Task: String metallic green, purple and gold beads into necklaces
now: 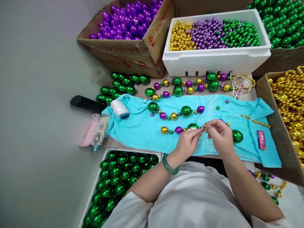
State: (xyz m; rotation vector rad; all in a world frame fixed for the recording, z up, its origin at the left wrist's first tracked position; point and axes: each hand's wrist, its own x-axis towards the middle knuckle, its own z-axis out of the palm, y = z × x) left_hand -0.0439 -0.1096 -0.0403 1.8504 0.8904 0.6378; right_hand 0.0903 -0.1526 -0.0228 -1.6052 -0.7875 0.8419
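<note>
My right hand [222,136] pinches thin string [205,124] in its fingers [211,126]; whether my left hand [187,142] (partly covering a green bead [192,125]) grips anything, I can't tell.

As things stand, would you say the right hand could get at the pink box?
Likely yes: the pink box lies uncovered on the towel, with a green bead between it and the right hand, though busy beside the left hand.

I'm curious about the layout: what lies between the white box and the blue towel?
In the head view: two rows of strung beads and, at the right, a pink item.
</note>
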